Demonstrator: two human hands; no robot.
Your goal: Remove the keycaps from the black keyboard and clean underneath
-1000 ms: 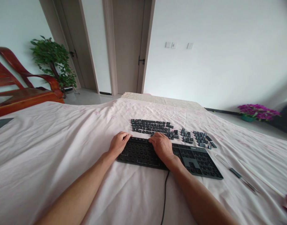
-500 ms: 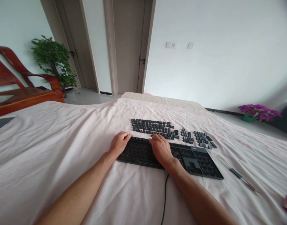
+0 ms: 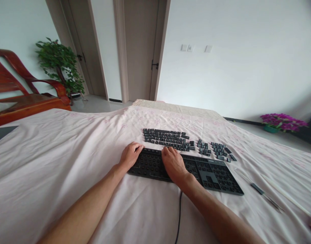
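Note:
A black keyboard point(image 3: 150, 163) lies on the cloth with most of its keycaps off, its round key stems bare. My left hand point(image 3: 131, 155) is closed around the keyboard's far left corner, thumb and fingers at its edge. Over the middle of the board, my right hand point(image 3: 173, 162) has its fingers bent together at the far edge, by the top row. Whatever those fingertips hold, if anything, is hidden. Just beyond the keyboard, loose black keycaps point(image 3: 165, 136) lie in rows, with smaller groups of keycaps point(image 3: 218, 148) to the right.
A key puller point(image 3: 257, 188) with a dark handle and wire ends lies right of the keyboard, beside a thin pale stick point(image 3: 284, 194). The keyboard's cable point(image 3: 179, 213) runs toward me across the pink-white cloth point(image 3: 94, 189). A wooden chair point(image 3: 30, 91) stands at left.
My right hand's fingers have shifted slightly and drawn closer together at the top row. My left hand stays at the corner. The view has moved a little.

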